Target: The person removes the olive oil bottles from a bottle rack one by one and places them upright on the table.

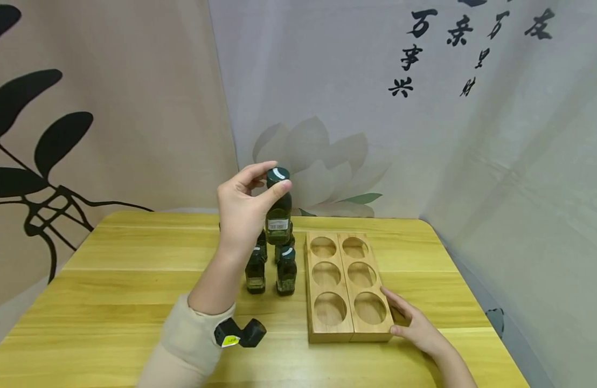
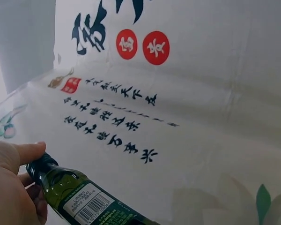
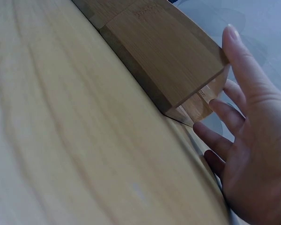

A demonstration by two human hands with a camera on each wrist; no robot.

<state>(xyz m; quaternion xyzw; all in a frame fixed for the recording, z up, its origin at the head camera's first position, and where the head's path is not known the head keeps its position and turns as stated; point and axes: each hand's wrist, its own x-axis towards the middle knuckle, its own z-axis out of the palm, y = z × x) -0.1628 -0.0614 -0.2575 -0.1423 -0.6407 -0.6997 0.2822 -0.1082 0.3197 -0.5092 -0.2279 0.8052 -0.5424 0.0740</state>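
High above the table, my left hand (image 1: 242, 207) pinches a dark green glass bottle (image 1: 279, 229) by its cap, thumb on one side and fingers on the other. In the left wrist view, the bottle (image 2: 84, 197) slants and shows a white barcode label. My right hand (image 1: 415, 326) touches the near right corner of a wooden rack (image 1: 330, 337) with round holes in two rows. From the right wrist view, the thumb of that hand (image 3: 260, 140) lies at the rack's edge (image 3: 164, 51) and its fingers are loosely bent along the side.
Below the raised bottle, several similar bottles (image 1: 286, 272) stand upright on the yellow wooden table (image 1: 109, 307), left of the rack. Some are partly hidden by the left arm. Behind the table hangs a printed cloth (image 1: 327, 81).
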